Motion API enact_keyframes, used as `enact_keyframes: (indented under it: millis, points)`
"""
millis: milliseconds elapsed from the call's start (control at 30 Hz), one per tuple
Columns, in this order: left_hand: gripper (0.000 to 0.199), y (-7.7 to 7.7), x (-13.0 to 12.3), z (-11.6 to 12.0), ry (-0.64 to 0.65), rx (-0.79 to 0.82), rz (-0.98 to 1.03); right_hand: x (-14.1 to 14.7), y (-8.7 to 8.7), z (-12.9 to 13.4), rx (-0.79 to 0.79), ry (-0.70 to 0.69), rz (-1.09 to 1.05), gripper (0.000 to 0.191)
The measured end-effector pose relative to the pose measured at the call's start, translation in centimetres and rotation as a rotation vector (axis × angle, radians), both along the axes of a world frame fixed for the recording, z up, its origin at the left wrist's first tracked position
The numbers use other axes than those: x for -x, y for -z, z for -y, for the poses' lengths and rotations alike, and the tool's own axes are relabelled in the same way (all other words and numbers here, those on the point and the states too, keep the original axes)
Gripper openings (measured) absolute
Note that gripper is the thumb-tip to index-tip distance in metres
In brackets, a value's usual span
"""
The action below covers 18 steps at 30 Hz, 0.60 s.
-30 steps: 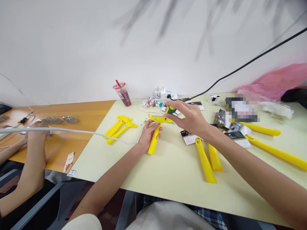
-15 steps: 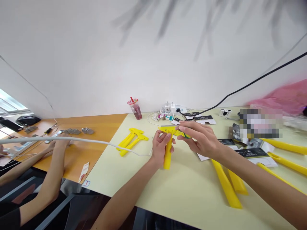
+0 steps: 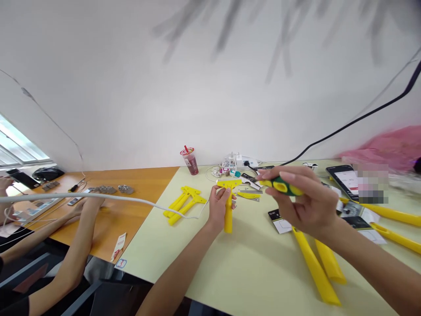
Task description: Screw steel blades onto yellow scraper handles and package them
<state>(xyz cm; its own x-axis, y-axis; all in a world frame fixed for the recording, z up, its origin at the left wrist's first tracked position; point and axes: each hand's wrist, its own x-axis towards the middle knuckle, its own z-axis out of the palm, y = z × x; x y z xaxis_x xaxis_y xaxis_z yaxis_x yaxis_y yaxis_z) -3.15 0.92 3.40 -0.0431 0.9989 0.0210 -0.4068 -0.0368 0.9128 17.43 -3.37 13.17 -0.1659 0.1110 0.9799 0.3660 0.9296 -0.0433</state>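
Observation:
My left hand (image 3: 218,206) grips a yellow T-shaped scraper (image 3: 228,221) below its head, which is uppermost. To the right, my right hand (image 3: 307,199) is closed around the green and yellow handle of a screwdriver (image 3: 284,188), held in the air apart from the scraper and pointing left. Its tip is hard to make out. On the table between the hands lie a flat yellow piece (image 3: 247,195) and a thin metal strip (image 3: 253,191). Several more yellow T-shaped scrapers (image 3: 187,204) lie left of my left hand.
Yellow handles (image 3: 317,270) and printed cards (image 3: 279,221) lie on the right, beside a phone (image 3: 345,180). A drink cup (image 3: 190,161) and a power strip (image 3: 248,162) stand by the wall. A white cable (image 3: 131,198) crosses in front. Another person's arm (image 3: 74,245) is left.
My right hand has drawn the screwdriver away from the scraper head to the right. The flat yellow piece and metal strip now show on the table. My left hand keeps its hold.

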Motion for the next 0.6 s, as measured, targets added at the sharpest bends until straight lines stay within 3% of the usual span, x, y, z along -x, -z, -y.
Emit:
enact_keyframes:
  millis: [100,167,233,333,367,500,600]
  points:
    - [0.063,-2.5,-0.3,-0.9,0.004,-0.124,0.017,-2.4,-1.1,-1.8,0.120,0.221,-0.008,0.049]
    - [0.060,-5.0,-1.1,-1.2,0.019,-0.229,0.027,-4.7,-0.6,-4.6,0.214,0.370,-0.010,0.039]
    - [0.059,-7.6,-2.3,-1.5,0.048,-0.325,0.034,-7.4,0.8,-8.0,0.424,0.460,0.048,0.039]
    - [0.057,-11.0,-4.3,-1.9,0.080,-0.446,0.043,-11.0,3.9,-12.2,0.884,0.667,0.253,0.040]
    - [0.057,-11.9,-4.8,-2.1,0.090,-0.477,0.041,-11.9,5.0,-13.1,0.935,0.703,0.291,0.036]
    - [0.054,-13.8,-6.1,-3.1,0.072,-0.538,0.025,-14.3,8.9,-14.9,1.007,0.773,0.356,0.023]
    - [0.053,-14.0,-5.8,-4.0,0.063,-0.521,-0.002,-15.1,11.0,-15.6,1.058,0.786,0.393,0.034]
